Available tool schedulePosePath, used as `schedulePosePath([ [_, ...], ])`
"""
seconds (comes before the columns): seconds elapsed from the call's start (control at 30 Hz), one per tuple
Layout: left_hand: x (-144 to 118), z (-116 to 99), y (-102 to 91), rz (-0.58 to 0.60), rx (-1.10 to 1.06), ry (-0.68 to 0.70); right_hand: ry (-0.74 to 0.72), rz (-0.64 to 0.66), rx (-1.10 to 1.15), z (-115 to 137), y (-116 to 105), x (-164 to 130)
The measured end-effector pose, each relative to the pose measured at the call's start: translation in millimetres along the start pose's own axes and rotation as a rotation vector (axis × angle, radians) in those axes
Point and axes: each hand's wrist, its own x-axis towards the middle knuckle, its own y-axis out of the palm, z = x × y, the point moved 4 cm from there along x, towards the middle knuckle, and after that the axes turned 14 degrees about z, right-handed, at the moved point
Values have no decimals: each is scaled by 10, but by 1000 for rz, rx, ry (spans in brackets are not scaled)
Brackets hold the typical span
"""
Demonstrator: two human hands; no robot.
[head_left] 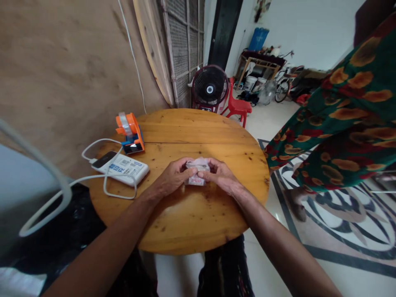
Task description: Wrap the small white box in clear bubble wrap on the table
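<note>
A small whitish packet with pink print (196, 180) rests at the middle of the round wooden table (192, 227). Its top looks like crinkled clear or pale wrapping. My left hand (177, 175) grips it from the left, thumb laid across the front. From the right my right hand (221, 175) holds the same packet, its thumb also on the front face. The fingertips behind the packet are partly hidden. What lies inside the wrapping I cannot make out.
Left on the table lie a white power bank (130, 171) with a looping cable and an orange-and-blue tape dispenser (131, 132). Beyond the table stand a fan (210, 88) and a red chair (239, 106). A person in patterned green clothing (343, 119) stands at the right.
</note>
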Motion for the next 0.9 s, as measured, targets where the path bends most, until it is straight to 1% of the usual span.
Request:
schedulePosePath([
  [0.07, -7, -10, 4, -3, -21, 5, -6, 18, -58, 38, 13, -11],
  [0.13, -14, -31, 8, -13, -23, 7, -33, 8, -135, 69, 8, -18],
  [0.33, -17, -77, 18, -10, 0, -5, -128, -181, -316, 34, -74, 4],
  [0.43, -18, -71, 18, -3, -10, 1, -192, -248, -363, 32, -79, 26],
  [0.6, -20, -51, 14, 3, -8, 18, -233, -333, -447, 104, -53, 28],
  [0.73, -25, -57, 14, -8, 14, 6, -271, -340, -495, 190, -12, -11],
  [0.83, -28, -63, 21, -1, -5, 15, -256, -317, -527, 212, -17, 2],
  [0.9, -27, -56, 21, -1, -9, 19, -243, -327, -538, 218, -50, 32],
])
